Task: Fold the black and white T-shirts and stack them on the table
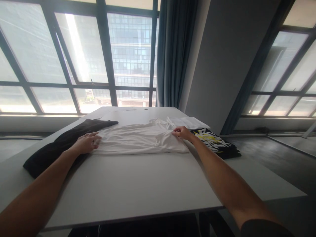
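Note:
A white T-shirt [133, 140] lies stretched sideways across the table, with wrinkles along its length. At its left end, my left hand [87, 143] has curled fingers closed on the fabric's edge. My right hand [183, 133] pinches the shirt at its right end, near the sleeve and shoulder area. Under and beside my left wrist lies a dark garment [64, 140]. Just right of my right hand are folded black garments [214, 143] with a white and yellow print.
The white table [138, 187] extends toward the windows [130, 49]. Folded white cloth [192, 122] sits behind the black garments at the right. A small dark round spot [145, 109] shows at the table's far end. A blue-grey curtain [174, 56] hangs behind.

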Demonstrator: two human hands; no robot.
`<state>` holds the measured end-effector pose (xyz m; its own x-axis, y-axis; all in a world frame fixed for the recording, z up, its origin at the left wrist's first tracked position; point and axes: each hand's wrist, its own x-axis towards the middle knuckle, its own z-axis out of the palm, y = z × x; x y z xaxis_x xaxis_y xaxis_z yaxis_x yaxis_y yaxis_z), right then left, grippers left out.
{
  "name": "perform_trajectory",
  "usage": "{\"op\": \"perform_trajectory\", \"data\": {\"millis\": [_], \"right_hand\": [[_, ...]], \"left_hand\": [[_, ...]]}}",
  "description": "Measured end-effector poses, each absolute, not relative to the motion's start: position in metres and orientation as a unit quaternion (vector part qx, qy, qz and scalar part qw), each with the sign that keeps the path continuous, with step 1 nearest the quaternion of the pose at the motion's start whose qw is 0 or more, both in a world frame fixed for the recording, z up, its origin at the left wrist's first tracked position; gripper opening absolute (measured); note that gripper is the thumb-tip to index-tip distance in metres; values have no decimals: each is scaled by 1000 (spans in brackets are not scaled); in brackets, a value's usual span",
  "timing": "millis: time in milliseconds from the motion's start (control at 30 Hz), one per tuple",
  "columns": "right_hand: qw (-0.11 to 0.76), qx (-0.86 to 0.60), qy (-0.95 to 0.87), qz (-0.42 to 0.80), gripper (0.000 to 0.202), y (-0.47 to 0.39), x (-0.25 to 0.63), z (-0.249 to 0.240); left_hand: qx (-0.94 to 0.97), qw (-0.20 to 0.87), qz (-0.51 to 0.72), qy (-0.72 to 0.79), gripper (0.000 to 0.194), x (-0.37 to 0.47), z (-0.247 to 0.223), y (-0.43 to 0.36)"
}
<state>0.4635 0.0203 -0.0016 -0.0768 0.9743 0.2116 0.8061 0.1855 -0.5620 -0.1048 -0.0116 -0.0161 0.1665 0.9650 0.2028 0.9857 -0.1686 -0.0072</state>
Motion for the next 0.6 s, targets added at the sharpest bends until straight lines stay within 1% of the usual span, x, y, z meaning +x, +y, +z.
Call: {"op": "perform_trajectory", "data": {"millis": [67, 200, 267, 367, 433, 500, 600], "right_hand": [[261, -623, -726, 131, 26, 20, 466, -3], [211, -624, -748, 84, 17, 18, 465, -6], [218, -619, -751, 74, 17, 18, 464, -6], [280, -607, -741, 62, 19, 20, 467, -5], [339, -594, -724, 86, 20, 21, 469, -3], [402, -570, -699, 156, 21, 23, 470, -2], [494, -504, -638, 309, 21, 23, 468, 2]], "left_hand": [[-778, 56, -71, -622, 53, -94, -18, -12], [-817, -24, -48, -574, 52, -79, -17, -13], [-822, -49, -51, -565, 56, -78, -15, -13], [-819, -86, -61, -564, 61, -84, -11, -12], [-819, -109, -61, -560, 62, -89, -8, -13], [-815, -131, -49, -562, 63, -94, -4, -17], [-803, -167, -36, -570, 62, -101, 3, -26]]}}
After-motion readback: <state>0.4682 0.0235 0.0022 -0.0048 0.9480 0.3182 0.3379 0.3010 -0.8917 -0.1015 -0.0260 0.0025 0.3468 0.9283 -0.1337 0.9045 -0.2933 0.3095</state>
